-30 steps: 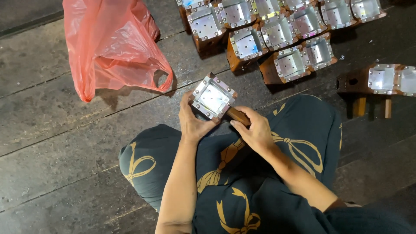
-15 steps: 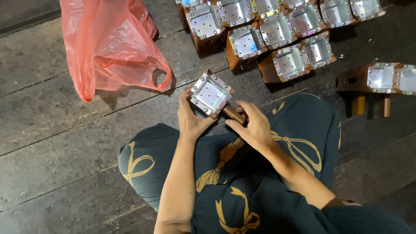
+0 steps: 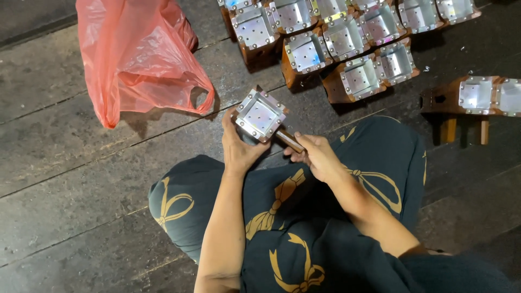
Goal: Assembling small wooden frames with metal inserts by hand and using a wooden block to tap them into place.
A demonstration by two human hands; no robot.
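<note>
**One tray in hand, about a dozen on the floor**

Your left hand (image 3: 239,149) cups a square, shallow metal tray on a wooden block (image 3: 260,115), its fingers wrapped around the far side and closed on it, just above your knee. Your right hand (image 3: 317,157) has its fingers pinched together on a thin wooden stick (image 3: 290,141) that meets the tray's lower corner. Keep the block braced against your palm and hold the stick close to the joint, so it stays straight; I judge a skewed grip would let it slip.

Counted: one tray held; ten similar trays (image 3: 325,32) clustered on the dark plank floor (image 3: 81,179), though the frame edge cuts some; two more trays (image 3: 483,95) to your right; one pink plastic bag (image 3: 135,59).
</note>
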